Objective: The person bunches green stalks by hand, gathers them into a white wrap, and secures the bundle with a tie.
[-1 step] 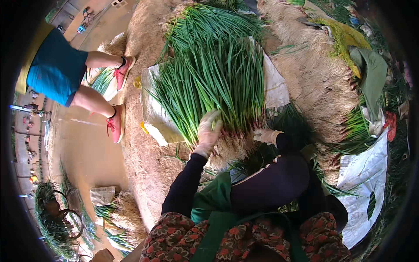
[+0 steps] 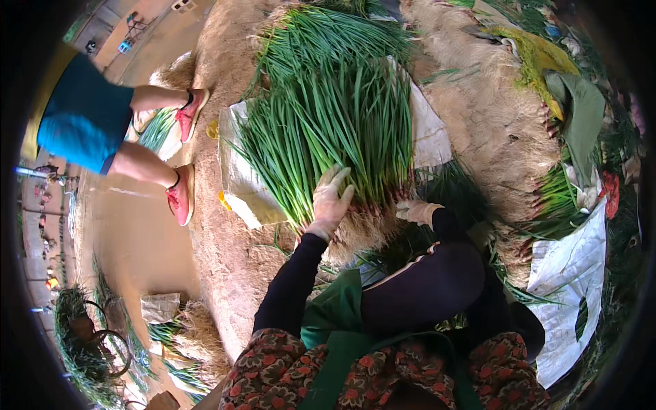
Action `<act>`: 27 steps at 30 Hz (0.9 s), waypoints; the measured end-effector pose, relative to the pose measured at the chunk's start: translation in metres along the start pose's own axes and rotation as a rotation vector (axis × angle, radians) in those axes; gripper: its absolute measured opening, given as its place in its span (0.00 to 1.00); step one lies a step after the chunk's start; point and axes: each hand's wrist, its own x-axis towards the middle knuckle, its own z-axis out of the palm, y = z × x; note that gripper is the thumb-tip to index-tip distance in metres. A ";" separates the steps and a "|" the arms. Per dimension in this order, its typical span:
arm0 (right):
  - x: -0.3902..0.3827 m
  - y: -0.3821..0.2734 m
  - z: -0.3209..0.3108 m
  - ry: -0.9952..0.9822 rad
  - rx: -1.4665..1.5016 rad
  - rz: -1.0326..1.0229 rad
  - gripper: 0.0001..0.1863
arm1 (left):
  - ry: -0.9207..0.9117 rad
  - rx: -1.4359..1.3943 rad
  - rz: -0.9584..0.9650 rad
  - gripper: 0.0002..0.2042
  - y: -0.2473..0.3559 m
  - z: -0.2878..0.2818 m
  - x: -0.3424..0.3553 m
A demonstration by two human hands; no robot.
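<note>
A big bundle of spring onions point(image 2: 335, 130) lies in front of me on a white sack point(image 2: 247, 189). Its green leaves point away; the reddish bulbs and pale, stringy roots point(image 2: 365, 232) face me. My left hand point(image 2: 331, 202), in a thin pale glove, lies on the lower stalks with fingers stretched and thumb apart. On the right end of the bulbs rests my gloved right hand point(image 2: 415, 212), fingers extended toward the roots and partly hard to make out. Neither hand grips a stalk that I can see.
Another heap of spring onions point(image 2: 335, 37) lies beyond. Root-covered piles point(image 2: 478, 109) stand at right, with a yellow net point(image 2: 529, 61) and white sheet point(image 2: 564, 287). A person in red shoes point(image 2: 180, 197) stands at left, near a brown earthen ledge point(image 2: 219, 280). More bundles point(image 2: 191, 342) lie lower left.
My left hand has shifted slightly up and to the right over the stalks, its fingers now more stretched. My right hand stays about where it was.
</note>
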 end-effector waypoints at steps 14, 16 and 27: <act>0.094 0.064 -0.011 0.035 0.938 -0.233 0.16 | 0.011 0.407 0.090 0.24 -0.007 0.019 0.006; 0.124 0.105 -0.019 0.068 1.090 -0.193 0.16 | -0.058 0.426 0.232 0.25 0.006 0.047 0.023; 0.165 0.045 -0.111 0.752 0.430 -0.151 0.25 | -0.455 0.524 0.161 0.25 -0.027 0.086 0.058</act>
